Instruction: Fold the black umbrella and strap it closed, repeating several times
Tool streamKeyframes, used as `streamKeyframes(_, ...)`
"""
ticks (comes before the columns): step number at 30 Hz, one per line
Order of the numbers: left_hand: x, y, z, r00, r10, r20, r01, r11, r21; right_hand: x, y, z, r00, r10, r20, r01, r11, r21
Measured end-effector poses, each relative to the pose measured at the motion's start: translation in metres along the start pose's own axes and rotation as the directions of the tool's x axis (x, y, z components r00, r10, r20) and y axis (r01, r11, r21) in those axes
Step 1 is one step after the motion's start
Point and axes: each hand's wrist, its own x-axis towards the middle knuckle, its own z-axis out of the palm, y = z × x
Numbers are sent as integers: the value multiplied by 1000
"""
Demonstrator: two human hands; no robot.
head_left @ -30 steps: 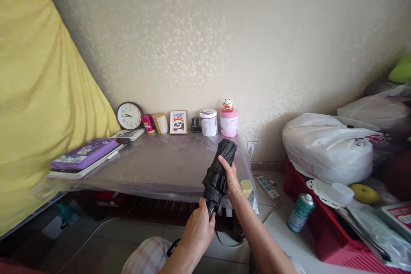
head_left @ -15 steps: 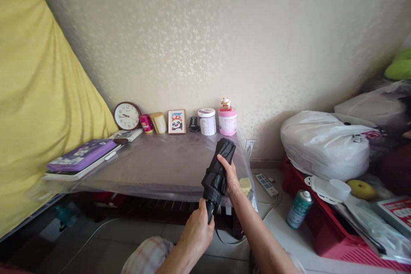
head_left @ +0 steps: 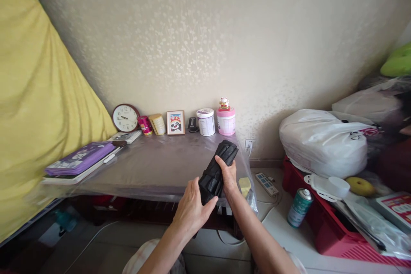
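The folded black umbrella (head_left: 210, 183) tilts at the near edge of the plastic-covered table (head_left: 170, 158); the right hand (head_left: 228, 176) wraps snugly around its middle; the left hand (head_left: 192, 207) — thumb spread wide from the fingers — clasps its lower end.

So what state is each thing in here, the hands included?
Black umbrella: folded, tilted; handle hidden.
Left hand: gripping umbrella's lower end.
Right hand: gripping it higher up.
White tub: upright, lid on.
Pink tub: upright, lid on, figurine on top.
Picture frame: upright.
Spray can: upright on floor.
Red basket: loaded.
Yellow cloth: hanging.
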Motion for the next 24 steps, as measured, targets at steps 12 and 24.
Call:
streamKeyframes(12,26,8,14,982,-133,135,162,960,-230,-8,10,4,989,-89,122,96,994,-56)
streamKeyframes(24,24,-10,4,922,119,370,213,642,-737,-17,10,5,957,100,274,-119,991,55)
